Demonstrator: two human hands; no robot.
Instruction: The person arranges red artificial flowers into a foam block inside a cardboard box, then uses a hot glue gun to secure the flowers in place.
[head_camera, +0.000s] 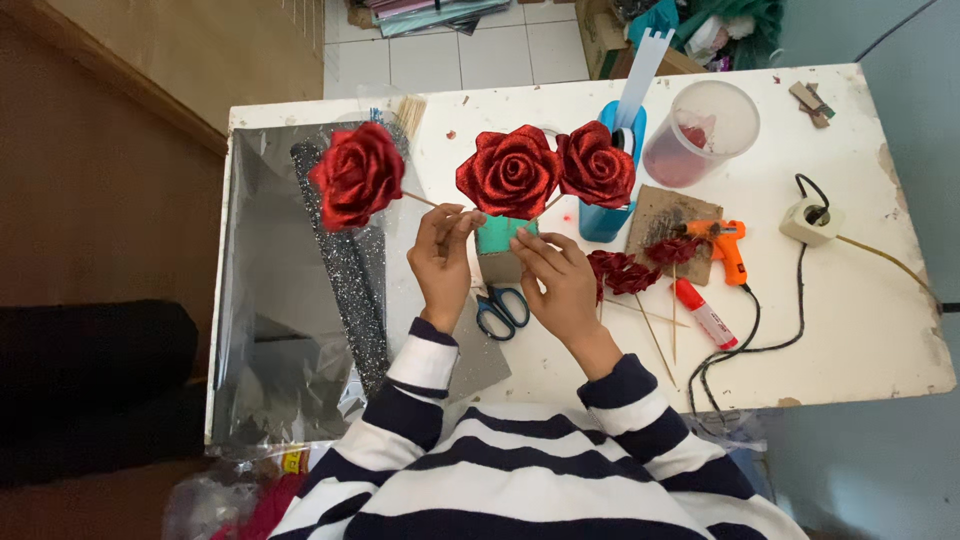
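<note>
1. Left hand (441, 262) pinches the thin wooden stick of a red glitter-foam rose (357, 174), fingers closed on it; the bloom hangs out past the fingertips, clear of the work.
2. Right hand (558, 282) rests fingertips on a small teal-topped block (504, 236), not clamped, apparently steadying it.
3. Second red glitter rose (509, 170) stands just above both hands.
4. Blue-handled scissors (502, 310) lie on the white tabletop (850, 300) between the wrists, within reach.

One view only, from a camera on the person's head, looking almost straight down on the white table (860, 330) from fairly close. The striped sleeves (520, 470) fill the near edge, both hands sit mid-frame, tiled floor (470, 50) shows at the far edge, and dark flooring runs down the left side
</note>
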